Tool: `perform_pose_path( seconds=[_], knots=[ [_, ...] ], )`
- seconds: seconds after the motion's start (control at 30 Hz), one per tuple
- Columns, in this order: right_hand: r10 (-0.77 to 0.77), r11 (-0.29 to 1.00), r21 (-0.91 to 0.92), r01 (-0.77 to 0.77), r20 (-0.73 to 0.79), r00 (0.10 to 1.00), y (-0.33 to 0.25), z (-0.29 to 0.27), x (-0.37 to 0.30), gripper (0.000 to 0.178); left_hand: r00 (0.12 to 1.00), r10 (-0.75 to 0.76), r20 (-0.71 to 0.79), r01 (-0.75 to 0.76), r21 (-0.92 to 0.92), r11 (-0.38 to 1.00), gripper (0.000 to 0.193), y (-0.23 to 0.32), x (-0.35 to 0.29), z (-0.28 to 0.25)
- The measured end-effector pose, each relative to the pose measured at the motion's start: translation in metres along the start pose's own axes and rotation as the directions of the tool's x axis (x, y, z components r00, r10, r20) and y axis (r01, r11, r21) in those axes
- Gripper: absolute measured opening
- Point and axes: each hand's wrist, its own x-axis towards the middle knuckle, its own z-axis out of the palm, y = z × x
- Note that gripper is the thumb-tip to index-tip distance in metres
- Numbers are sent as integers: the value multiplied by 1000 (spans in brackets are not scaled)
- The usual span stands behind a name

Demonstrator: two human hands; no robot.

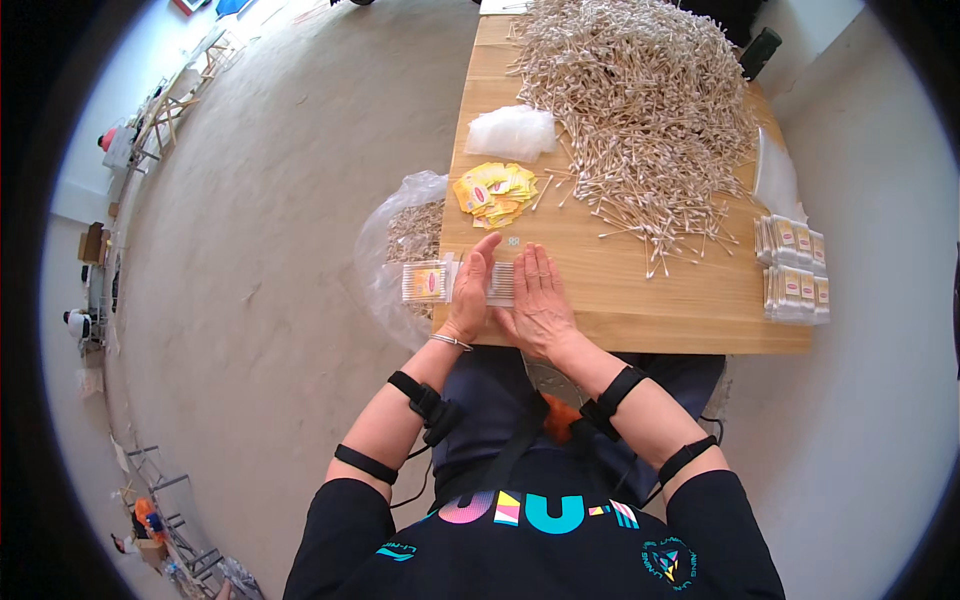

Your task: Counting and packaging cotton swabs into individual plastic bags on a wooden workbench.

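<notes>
A short row of cotton swabs (502, 281) lies on the table near its front left corner, between my hands. It seems to rest on or in a clear plastic bag, partly hidden by my fingers. My left hand (470, 292) stands on edge along the row's left side, fingers stretched out. My right hand (541, 300) lies flat at its right side, fingers extended and close together, covering that end. Just left of my left hand, a filled clear bag of swabs with a yellow card (425, 282) sits at the table's left edge.
A pile of yellow cards (496, 193) and a stack of clear bags (511, 133) lie beyond my hands. Loose swabs (640, 110) heap over the table's far part. Filled packs (795, 268) stand at right. A large plastic sack (412, 230) of swabs is beside the table's left edge.
</notes>
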Motion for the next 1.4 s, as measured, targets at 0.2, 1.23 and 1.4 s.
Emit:
perform_pose_path(
  seconds=[0.2,1.23,1.4],
  knots=[
    [12,999,34,-12,4,1000,-6,-1,1,92,995,86,58,-93,135,987,55,-7,-1,-5],
    [-7,1000,-23,7,7,1000,-6,-4,-6,84,989,141,-45,-138,67,988,55,-13,-3,-7],
    [9,999,-45,-10,-16,1000,-9,1,-3,86,981,181,-73,-167,160,973,54,-14,-2,-6]
  ],
)
